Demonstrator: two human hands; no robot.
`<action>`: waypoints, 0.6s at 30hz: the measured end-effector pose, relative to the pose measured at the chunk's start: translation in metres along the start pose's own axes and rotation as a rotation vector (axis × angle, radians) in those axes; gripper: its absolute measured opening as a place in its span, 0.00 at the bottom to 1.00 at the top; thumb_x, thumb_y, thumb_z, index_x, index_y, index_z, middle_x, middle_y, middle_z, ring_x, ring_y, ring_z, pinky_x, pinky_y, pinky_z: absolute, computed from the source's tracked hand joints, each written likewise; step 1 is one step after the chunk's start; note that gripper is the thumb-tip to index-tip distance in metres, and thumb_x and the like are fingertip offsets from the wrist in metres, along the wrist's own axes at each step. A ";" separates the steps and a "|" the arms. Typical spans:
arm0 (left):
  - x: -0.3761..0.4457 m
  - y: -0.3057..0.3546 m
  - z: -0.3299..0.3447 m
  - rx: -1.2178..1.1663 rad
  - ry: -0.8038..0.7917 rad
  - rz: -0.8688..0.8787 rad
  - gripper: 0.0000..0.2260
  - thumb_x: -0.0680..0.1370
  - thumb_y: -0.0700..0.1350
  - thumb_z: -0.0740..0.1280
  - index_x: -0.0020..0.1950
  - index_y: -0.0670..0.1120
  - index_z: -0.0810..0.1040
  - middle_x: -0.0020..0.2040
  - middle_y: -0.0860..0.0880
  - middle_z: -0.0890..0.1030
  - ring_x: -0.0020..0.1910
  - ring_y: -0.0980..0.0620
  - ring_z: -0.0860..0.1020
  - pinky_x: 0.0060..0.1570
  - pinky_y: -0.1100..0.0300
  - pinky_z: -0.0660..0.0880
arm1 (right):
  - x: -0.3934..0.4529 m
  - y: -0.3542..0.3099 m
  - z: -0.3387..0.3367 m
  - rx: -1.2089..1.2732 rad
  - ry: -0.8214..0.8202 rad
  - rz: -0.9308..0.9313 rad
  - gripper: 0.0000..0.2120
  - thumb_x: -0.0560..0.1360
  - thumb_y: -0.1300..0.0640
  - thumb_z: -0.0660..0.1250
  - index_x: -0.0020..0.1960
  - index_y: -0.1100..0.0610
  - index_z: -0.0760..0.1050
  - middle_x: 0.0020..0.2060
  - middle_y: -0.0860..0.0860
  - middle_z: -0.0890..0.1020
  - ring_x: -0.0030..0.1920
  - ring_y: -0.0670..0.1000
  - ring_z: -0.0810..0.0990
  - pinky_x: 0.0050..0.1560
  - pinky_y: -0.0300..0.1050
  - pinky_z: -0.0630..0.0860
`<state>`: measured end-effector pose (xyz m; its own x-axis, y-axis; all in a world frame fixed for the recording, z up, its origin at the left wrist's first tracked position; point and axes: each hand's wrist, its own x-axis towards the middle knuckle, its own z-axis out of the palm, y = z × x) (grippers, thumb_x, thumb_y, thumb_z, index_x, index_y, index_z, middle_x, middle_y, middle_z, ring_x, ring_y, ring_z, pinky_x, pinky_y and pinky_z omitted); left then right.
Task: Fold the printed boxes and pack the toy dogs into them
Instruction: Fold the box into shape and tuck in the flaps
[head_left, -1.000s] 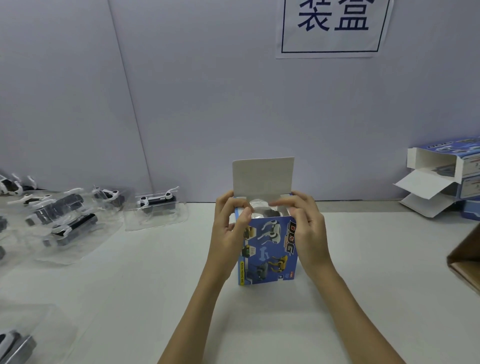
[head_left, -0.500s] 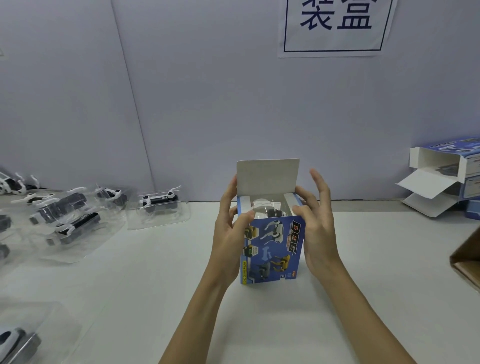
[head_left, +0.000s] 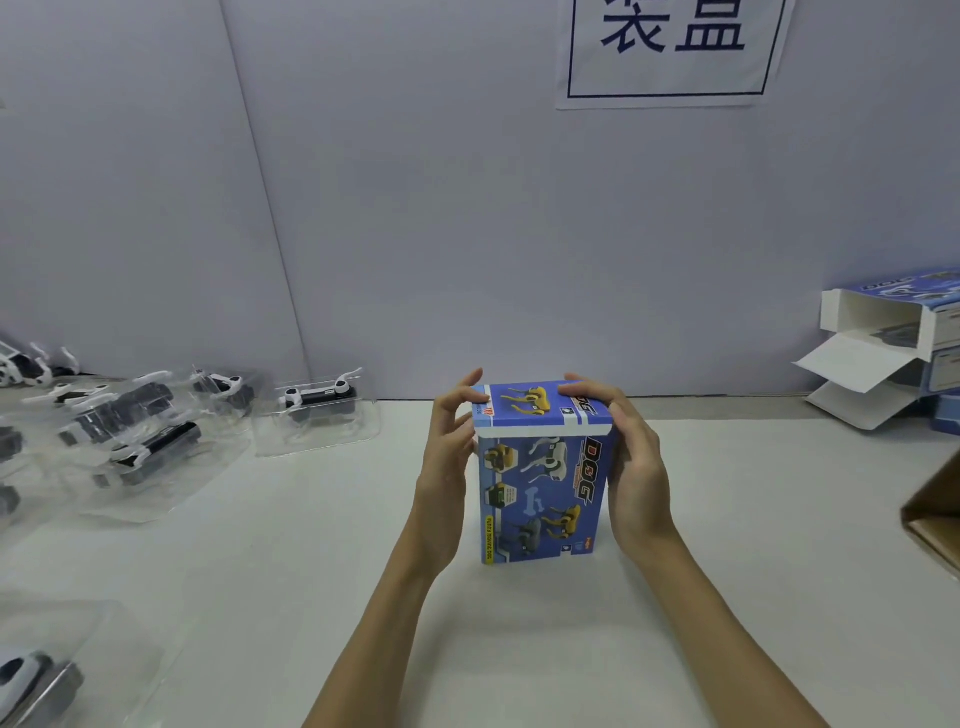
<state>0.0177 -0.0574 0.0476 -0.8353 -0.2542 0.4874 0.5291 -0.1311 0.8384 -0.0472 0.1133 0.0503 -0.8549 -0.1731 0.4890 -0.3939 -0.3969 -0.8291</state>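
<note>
- I see the blue printed box (head_left: 540, 499) upright, with its top flap down.
- My left hand (head_left: 447, 467) and right hand (head_left: 631, 467) clasp its sides, fingers curled over the top.

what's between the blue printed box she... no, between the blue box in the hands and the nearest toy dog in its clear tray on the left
In the head view, only bare white table lies between the upright blue printed cardboard box and the nearest black-and-white toy dog in its clear plastic tray, apart from the left hand holding the box.

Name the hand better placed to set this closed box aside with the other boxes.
Right, probably. The right hand holds the blue box on the side facing the stacked boxes at the table's right edge.
</note>
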 end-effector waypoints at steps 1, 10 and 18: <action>-0.001 -0.001 0.000 -0.025 0.007 -0.008 0.10 0.81 0.51 0.60 0.58 0.56 0.79 0.78 0.57 0.70 0.76 0.45 0.71 0.68 0.43 0.72 | -0.001 0.000 -0.001 -0.003 -0.010 -0.002 0.21 0.83 0.49 0.52 0.62 0.57 0.79 0.66 0.51 0.81 0.60 0.56 0.84 0.49 0.45 0.83; -0.003 -0.004 0.008 0.110 0.051 0.001 0.17 0.80 0.62 0.65 0.63 0.55 0.72 0.64 0.51 0.80 0.63 0.40 0.81 0.59 0.38 0.79 | -0.005 -0.003 0.010 -0.077 -0.063 -0.022 0.16 0.83 0.40 0.60 0.62 0.49 0.76 0.56 0.54 0.84 0.54 0.57 0.87 0.41 0.45 0.84; -0.004 -0.009 0.013 0.258 0.085 0.095 0.22 0.81 0.68 0.60 0.67 0.55 0.68 0.66 0.56 0.79 0.60 0.44 0.83 0.50 0.31 0.81 | -0.003 0.002 0.004 -0.199 -0.053 -0.013 0.13 0.81 0.44 0.63 0.65 0.44 0.74 0.57 0.47 0.84 0.55 0.54 0.87 0.38 0.42 0.84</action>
<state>0.0147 -0.0423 0.0413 -0.7624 -0.3350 0.5537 0.5397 0.1430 0.8296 -0.0443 0.1091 0.0483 -0.8326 -0.2185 0.5089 -0.4679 -0.2141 -0.8575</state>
